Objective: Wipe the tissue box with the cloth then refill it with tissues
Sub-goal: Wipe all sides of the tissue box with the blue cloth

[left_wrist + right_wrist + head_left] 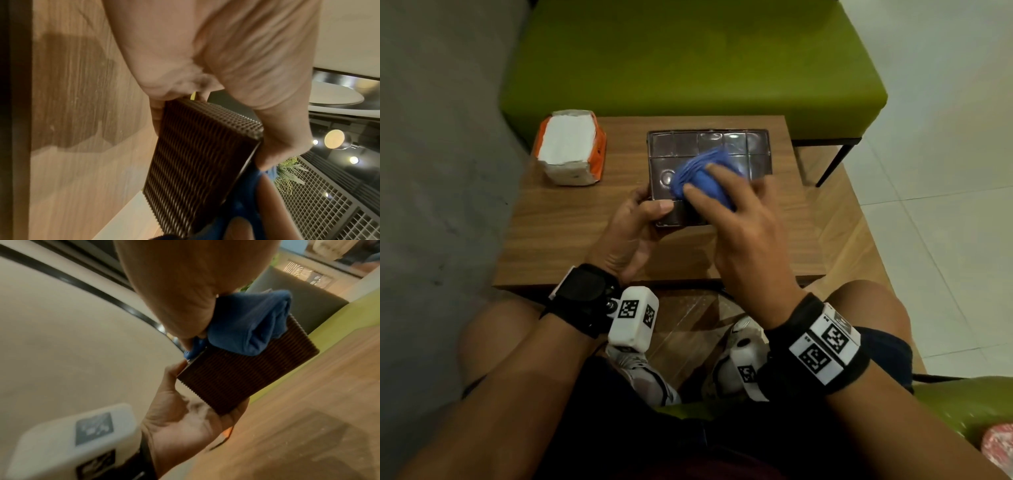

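A dark brown tissue box (726, 144) with a glossy gridded top and ribbed sides (195, 164) (236, 379) sits on the wooden table (571, 233). My left hand (635, 226) grips its near left corner, thumb on top and fingers round the side. My right hand (736, 219) holds a bunched blue cloth (702, 178) (251, 324) (246, 201) against the box top. The cloth covers the middle of the top. A pack of white tissues (570, 147) in orange wrapping lies at the table's far left.
A green upholstered bench (688, 61) stands just behind the table. A grey wall (431, 154) runs along the left, white tiled floor (945, 154) on the right. My knees and shoes are under the table's near edge.
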`<state>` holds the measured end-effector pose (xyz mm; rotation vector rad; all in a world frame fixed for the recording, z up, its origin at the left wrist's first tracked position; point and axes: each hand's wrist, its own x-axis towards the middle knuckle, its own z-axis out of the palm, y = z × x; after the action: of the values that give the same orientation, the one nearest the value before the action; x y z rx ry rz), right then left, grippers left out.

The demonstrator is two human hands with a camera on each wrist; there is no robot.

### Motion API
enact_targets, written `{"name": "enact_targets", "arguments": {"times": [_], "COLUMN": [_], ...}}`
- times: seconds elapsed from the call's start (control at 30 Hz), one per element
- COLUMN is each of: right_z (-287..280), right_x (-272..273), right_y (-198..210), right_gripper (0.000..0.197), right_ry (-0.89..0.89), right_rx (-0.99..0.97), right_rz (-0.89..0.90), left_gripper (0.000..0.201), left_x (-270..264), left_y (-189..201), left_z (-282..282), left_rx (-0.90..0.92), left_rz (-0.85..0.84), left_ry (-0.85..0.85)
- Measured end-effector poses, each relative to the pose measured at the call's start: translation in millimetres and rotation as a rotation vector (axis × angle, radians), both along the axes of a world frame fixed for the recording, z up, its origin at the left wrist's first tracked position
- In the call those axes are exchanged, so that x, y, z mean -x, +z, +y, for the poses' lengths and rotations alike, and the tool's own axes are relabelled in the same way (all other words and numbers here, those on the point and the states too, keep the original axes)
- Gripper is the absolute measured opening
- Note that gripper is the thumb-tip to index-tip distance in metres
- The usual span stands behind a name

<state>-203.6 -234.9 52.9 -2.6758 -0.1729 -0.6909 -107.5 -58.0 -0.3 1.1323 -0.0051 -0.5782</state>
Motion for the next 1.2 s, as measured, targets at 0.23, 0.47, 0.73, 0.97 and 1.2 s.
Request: {"name": "enact_targets", "arguments": {"times": [0.23, 0.47, 0.73, 0.97, 1.2], "right_z": [-36.4, -26.3, -36.7, -35.7, -53.2], "right_x": [-10.0, 1.1, 2.4, 6.4, -17.3], "right_y": [2.9, -8.8, -1.6, 2.4, 2.1], "right_gripper": [0.034, 0.031, 0.024, 0.027, 0.034], "right_ry": [-0.214, -0.098, 0.034, 0.081, -0.135], "right_rx": [-0.142, -0.1, -0.021, 0.035, -0.032], "right_rz": [-0.122, -0.082, -0.058, -0.041, -0.119], "left_gripper": [0.093, 0.093, 0.088, 0.09, 0.094], "left_x": [2.6, -3.7, -4.1, -7.5, 1.7], "left_y": [9.2, 4.6, 2.6, 0.4, 7.8], "left_z": [-1.4, 1.4, 2.7, 0.9, -6.1], "left_rx": [0.052, 0.03, 0.061, 0.041, 0.065], "left_rz": [-0.01, 0.001, 0.056, 0.038, -0.041], "left_ry": [0.086, 0.079, 0.113, 0.115, 0.056]}}
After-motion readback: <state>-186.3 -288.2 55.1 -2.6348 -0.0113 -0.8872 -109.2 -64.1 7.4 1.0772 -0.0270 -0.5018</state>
